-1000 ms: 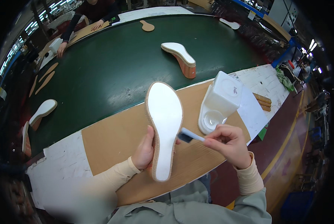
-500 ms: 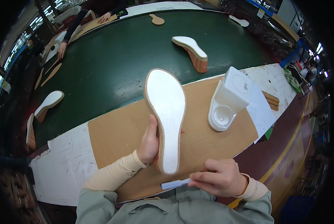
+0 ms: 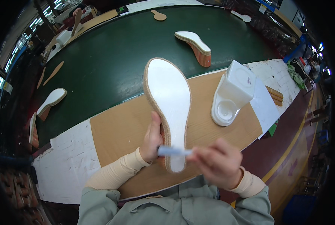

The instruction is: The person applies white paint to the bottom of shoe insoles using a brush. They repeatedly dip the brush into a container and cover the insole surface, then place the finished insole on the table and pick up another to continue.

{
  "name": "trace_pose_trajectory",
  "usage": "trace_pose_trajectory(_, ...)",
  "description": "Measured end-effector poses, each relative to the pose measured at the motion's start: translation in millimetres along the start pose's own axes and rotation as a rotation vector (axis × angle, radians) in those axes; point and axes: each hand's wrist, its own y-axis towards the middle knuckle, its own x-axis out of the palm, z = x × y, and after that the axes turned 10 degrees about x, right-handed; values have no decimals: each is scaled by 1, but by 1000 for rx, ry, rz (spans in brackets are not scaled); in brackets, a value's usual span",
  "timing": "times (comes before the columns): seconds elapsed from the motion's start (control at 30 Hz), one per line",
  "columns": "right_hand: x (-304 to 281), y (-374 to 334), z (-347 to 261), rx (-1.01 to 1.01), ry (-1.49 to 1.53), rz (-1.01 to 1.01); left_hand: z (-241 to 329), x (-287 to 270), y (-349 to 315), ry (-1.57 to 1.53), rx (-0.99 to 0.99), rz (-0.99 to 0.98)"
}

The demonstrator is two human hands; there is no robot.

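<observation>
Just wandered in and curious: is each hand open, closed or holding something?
Left hand: closed, holding the wedge sole.
Right hand: closed, holding the brush, blurred.

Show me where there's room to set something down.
Free: the green surface between the left wedge soles and the lone wedge; the cardboard between that surface and the left sleeve. Crowded: the cardboard's right end, with the white container near paper, and around the held sole and brush.

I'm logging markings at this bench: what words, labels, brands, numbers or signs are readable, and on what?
None can be read with certainty.
Dark handwriting on the white container: too small and blurred.
Pale tag, upper right: too small.
Sole in the left hand: no text visible on its white face.
</observation>
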Motion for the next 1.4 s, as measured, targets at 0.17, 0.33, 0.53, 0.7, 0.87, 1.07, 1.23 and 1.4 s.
trace_pose_trajectory(0.17,5,10,17,43,-52,80,2,-2,-1,95,-12,12)
trace_pose_trajectory(0.33,2,-20,-13,-15,95,-162,1,-9,10,42,32,9)
trace_pose_trajectory(0.53,-2,-1,10,12,2,-82,12,-1,7,45,-22,-14)
trace_pose_trajectory(0.7,-13,-13,0,-140,48,-274,14,-4,11,114,-53,-91)
trace_pose_trajectory(0.87,-9,5,19,-150,-9,-145,16,4,9,72,-149,-142)
trace_pose_trajectory(1.07,-17,-2,14,-249,115,-315,15,-5,14,20,-153,-228)
trace_pose_trajectory(1.23,-15,10,28,-169,20,-146,21,0,13,49,-198,-277)
trace_pose_trajectory(1.4,-22,-2,21,-262,151,-369,24,-2,12,0,-223,-314)
